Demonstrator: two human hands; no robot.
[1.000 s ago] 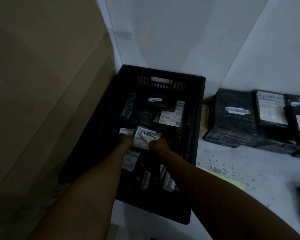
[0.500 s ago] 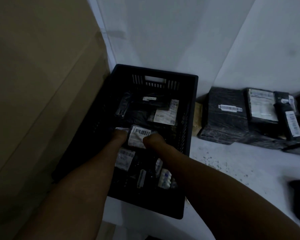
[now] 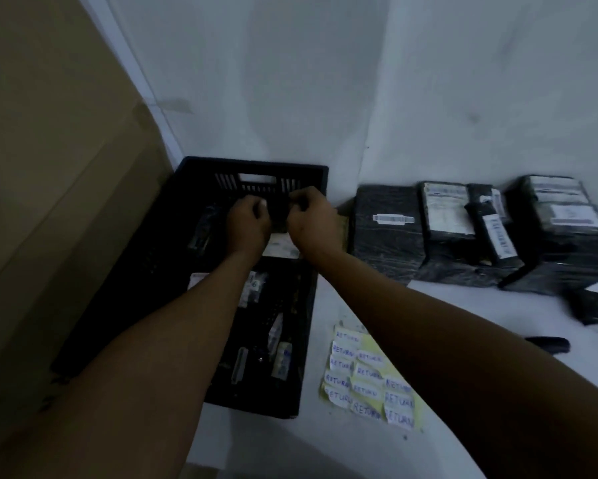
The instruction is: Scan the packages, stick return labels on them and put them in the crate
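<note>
A black plastic crate (image 3: 307, 340) stands on the white table against the wall, with several small black packages with white labels inside it. Over its far half, my left hand (image 3: 247, 226) and my right hand (image 3: 313, 224) both grip a small black package (image 3: 279, 216) between them, each with curled fingers. A white-labelled package (image 3: 283, 247) lies in the crate just under my hands. A yellow sheet of handwritten "RETURN" labels (image 3: 370, 378) lies on the table right of the crate.
Several black wrapped packages (image 3: 387, 236) with barcode labels are stacked along the wall at the right. A large brown cardboard box (image 3: 55, 184) fills the left side. A dark object, perhaps the scanner (image 3: 550, 344), lies at the right beyond my forearm.
Both hands moved from a labelled package low in the crate's middle up toward its far end, now holding a small black package. The view shifted, revealing the label sheet.
</note>
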